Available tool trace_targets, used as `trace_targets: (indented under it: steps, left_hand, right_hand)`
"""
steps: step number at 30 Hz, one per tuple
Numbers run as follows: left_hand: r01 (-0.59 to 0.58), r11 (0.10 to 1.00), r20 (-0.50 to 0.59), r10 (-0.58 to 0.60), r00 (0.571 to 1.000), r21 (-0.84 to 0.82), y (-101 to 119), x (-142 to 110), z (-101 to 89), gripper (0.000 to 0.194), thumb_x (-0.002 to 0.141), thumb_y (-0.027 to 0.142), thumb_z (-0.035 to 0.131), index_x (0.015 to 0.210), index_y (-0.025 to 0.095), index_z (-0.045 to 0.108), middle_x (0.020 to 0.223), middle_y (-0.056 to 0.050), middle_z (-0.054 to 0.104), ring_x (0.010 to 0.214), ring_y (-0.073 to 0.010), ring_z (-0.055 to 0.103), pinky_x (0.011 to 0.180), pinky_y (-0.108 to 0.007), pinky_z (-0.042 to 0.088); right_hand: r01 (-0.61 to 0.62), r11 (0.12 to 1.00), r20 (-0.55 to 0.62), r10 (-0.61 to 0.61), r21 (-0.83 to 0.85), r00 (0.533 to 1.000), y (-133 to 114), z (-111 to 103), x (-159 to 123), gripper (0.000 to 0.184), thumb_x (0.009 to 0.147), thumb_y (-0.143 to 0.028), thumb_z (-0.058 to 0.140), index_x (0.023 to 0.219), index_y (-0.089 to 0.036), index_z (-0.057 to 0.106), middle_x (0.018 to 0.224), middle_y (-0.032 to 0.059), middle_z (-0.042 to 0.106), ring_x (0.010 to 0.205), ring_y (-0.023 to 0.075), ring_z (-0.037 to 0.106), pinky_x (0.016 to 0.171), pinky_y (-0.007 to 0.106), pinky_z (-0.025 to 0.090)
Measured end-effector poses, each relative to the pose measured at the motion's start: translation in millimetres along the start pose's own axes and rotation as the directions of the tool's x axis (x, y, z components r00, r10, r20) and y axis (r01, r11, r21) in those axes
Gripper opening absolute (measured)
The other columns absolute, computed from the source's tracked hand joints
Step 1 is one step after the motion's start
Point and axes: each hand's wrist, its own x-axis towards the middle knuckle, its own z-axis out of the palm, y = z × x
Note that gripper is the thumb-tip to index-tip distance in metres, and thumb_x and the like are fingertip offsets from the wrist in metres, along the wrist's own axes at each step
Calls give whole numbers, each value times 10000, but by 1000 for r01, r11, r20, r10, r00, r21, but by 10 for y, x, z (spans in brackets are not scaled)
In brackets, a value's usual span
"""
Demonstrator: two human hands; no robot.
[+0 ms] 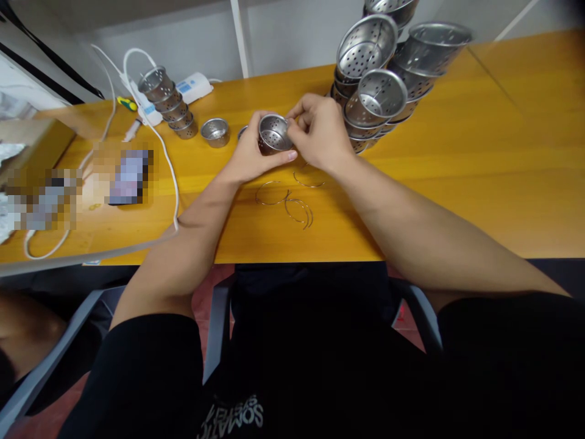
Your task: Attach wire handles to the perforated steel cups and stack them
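My left hand is wrapped round a small perforated steel basket, held tilted above the wooden table. My right hand is closed in a pinch at the basket's rim on its right side; what the fingertips pinch is too small to make out. Several thin wire rings lie loose on the table just below both hands.
A large pile of steel baskets stands at the back right. A short leaning stack of baskets and a single basket sit at the back left, beside a white power strip and its cable. Blurred objects lie far left.
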Motion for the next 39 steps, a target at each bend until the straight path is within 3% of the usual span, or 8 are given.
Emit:
trace_targets:
  steps: [5, 8, 12, 17, 19, 23, 31, 39]
  left_hand:
    - [9, 1000, -1, -9, 1000, 15, -18, -16, -10, 1300, 701, 1200, 1033, 1559, 307, 637, 1452, -120, 814, 1350, -396, 854, 1261, -583, 700]
    - [31, 999, -17, -31, 999, -14, -18, -23, -20, 1257, 720, 1221, 998, 1525, 313, 669, 1413, -97, 808, 1333, -386, 849, 1247, -595, 702]
    - [91, 988, -23, -95, 995, -122, -53, -17, -58, 1154, 792, 1243, 921, 1475, 336, 715, 1357, -75, 801, 1318, -370, 832, 1247, -609, 699]
    - [141, 966, 19, -140, 990, -218, -44, 5, -99, 1119, 793, 1242, 916, 1429, 337, 749, 1310, -78, 793, 1313, -382, 837, 1277, -661, 702]
    - [125, 969, 33, -121, 992, -213, -19, 6, -100, 1145, 764, 1232, 954, 1452, 341, 745, 1334, -80, 802, 1359, -400, 844, 1299, -681, 701]
    - [47, 989, 31, -43, 999, -137, 20, -9, -96, 1190, 760, 1190, 1012, 1542, 347, 706, 1458, -107, 817, 1459, -427, 838, 1360, -708, 688]
    - [-17, 999, 14, 18, 1000, -31, 9, -9, -93, 1151, 824, 1186, 971, 1532, 317, 711, 1416, -108, 819, 1390, -410, 868, 1315, -667, 719]
    - [82, 996, -10, -82, 997, -19, 231, -8, -132, 864, 919, 861, 1136, 1430, 277, 756, 1367, -135, 860, 1345, -411, 872, 1305, -659, 726]
  right_hand:
    - [24, 999, -14, -24, -21, 1000, 41, 30, 3, 378, 1133, -605, 999, 1029, -370, 721, 710, -6, 621, 737, 293, 594, 736, 516, 570]
    - [82, 996, -19, -81, 45, 997, 27, 56, -8, 377, 1149, -639, 971, 1030, -361, 746, 824, 24, 721, 800, 307, 654, 799, 534, 589]
    - [109, 978, 85, -125, 179, 988, 15, 58, -20, 554, 1158, -880, 884, 1103, -341, 771, 1093, 77, 844, 852, 295, 664, 755, 509, 555]
    - [27, 920, 235, -128, 392, 964, 101, 40, 14, 828, 1013, -1096, 919, 1167, -322, 671, 1007, 14, 757, 740, 163, 564, 627, 391, 486]
    - [-4, 907, 255, -115, 422, 960, 97, 29, 18, 842, 961, -1081, 986, 1132, -329, 651, 958, -7, 737, 678, 151, 553, 576, 392, 453]
    - [-58, 915, 240, -43, 400, 970, 12, -2, -1, 791, 922, -1038, 1043, 1039, -360, 652, 792, -21, 690, 627, 233, 621, 546, 445, 486]
    - [-128, 915, 263, 25, 382, 964, -10, -15, 19, 761, 874, -923, 1162, 977, -360, 660, 722, -28, 741, 614, 236, 678, 535, 423, 538]
    - [-150, 895, 253, 44, 419, 966, -170, -69, -57, 702, 879, -850, 1187, 945, -351, 697, 779, -38, 760, 622, 217, 706, 504, 385, 564]
